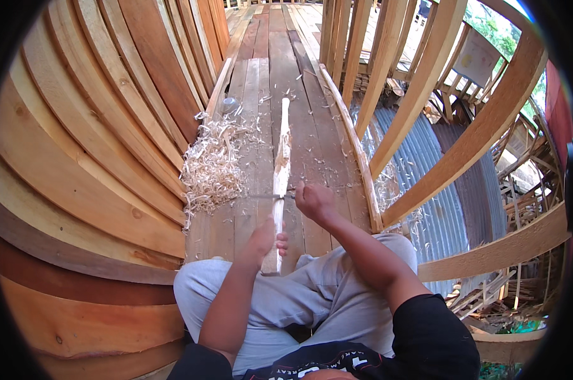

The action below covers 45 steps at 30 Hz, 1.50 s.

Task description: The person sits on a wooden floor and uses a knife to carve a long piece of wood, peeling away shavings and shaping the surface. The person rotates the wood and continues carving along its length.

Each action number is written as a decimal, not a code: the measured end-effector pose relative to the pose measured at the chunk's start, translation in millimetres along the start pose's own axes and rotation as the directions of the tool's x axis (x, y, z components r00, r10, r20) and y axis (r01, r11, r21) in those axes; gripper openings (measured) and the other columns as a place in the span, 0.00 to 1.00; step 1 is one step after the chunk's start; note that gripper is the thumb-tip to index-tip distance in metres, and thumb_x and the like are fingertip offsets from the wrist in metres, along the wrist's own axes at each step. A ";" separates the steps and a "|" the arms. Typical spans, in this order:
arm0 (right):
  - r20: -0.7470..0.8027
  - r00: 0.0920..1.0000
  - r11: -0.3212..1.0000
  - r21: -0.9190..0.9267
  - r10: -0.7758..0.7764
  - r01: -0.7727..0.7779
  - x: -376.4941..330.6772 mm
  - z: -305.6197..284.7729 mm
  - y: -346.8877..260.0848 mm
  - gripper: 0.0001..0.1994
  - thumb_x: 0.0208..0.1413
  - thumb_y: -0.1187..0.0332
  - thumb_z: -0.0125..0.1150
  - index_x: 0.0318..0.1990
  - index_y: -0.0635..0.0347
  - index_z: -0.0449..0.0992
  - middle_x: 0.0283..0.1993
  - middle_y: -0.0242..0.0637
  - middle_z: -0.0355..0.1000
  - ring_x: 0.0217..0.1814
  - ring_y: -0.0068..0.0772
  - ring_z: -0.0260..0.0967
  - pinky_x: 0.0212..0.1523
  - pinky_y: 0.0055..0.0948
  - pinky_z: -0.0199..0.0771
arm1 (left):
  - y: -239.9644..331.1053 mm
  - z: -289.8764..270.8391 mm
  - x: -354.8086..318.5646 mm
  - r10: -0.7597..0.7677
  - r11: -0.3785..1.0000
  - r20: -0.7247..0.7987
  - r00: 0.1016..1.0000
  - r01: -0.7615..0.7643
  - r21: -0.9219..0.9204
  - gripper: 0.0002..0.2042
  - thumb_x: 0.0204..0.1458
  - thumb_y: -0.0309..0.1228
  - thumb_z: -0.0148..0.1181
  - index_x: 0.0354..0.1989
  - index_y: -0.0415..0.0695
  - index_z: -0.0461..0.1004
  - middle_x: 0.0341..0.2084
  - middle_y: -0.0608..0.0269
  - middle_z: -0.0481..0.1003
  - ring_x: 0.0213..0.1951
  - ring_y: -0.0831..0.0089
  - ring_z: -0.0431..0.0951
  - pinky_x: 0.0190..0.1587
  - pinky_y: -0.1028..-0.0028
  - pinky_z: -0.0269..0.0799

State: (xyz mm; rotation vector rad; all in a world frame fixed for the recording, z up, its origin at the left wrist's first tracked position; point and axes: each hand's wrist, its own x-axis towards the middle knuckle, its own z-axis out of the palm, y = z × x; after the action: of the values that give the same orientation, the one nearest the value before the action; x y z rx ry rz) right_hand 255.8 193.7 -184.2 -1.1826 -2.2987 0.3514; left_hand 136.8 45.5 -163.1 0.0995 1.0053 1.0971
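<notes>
Head view: hands (261, 243) (315, 202) grip wood (281, 176) and (probably) a knife (265, 196).

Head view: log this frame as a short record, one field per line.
left hand: gripping near end of carved wooden stick
right hand: holding knife, blade across the stick
shavings: curly wood shavings heaped left of the stick
floor: wooden planks
left side: upright boards
right side: wooden slats, corrugated metal sheets beyond
</notes>
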 end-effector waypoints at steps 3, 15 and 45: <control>0.178 0.981 0.997 0.009 -0.077 0.077 -16.2 -6.4 -12.9 0.25 0.59 0.60 0.42 0.13 0.62 0.74 0.17 0.53 0.69 0.20 0.56 0.70 0.25 0.49 0.71 | 7.0 7.4 -6.1 -0.002 0.994 -0.105 0.994 0.014 0.111 0.20 0.66 0.49 0.29 0.41 0.45 0.61 0.17 0.69 0.59 0.17 0.77 0.59 0.19 0.72 0.62; 0.013 0.989 0.988 0.031 -0.149 0.149 -10.7 9.4 -1.8 0.23 0.55 0.64 0.50 0.08 0.61 0.68 0.12 0.52 0.64 0.15 0.55 0.66 0.21 0.49 0.67 | 13.4 17.1 -25.3 0.000 0.999 -0.094 0.996 0.004 0.047 0.19 0.65 0.51 0.31 0.38 0.49 0.62 0.15 0.76 0.56 0.14 0.83 0.55 0.18 0.78 0.58; -0.052 0.987 0.988 0.031 -0.150 0.152 9.7 14.9 -3.1 0.22 0.55 0.62 0.46 0.10 0.60 0.69 0.13 0.50 0.65 0.14 0.54 0.65 0.19 0.47 0.68 | -12.0 33.1 -36.7 0.047 0.999 -0.119 0.992 -0.046 0.015 0.20 0.65 0.51 0.30 0.41 0.46 0.59 0.19 0.67 0.59 0.17 0.76 0.61 0.20 0.71 0.64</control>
State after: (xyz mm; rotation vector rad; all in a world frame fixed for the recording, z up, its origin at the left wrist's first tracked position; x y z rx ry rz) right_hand 240.7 199.8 -191.9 -0.9822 -2.3128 0.3013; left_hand 165.8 24.0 -127.3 0.0681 1.1213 1.1503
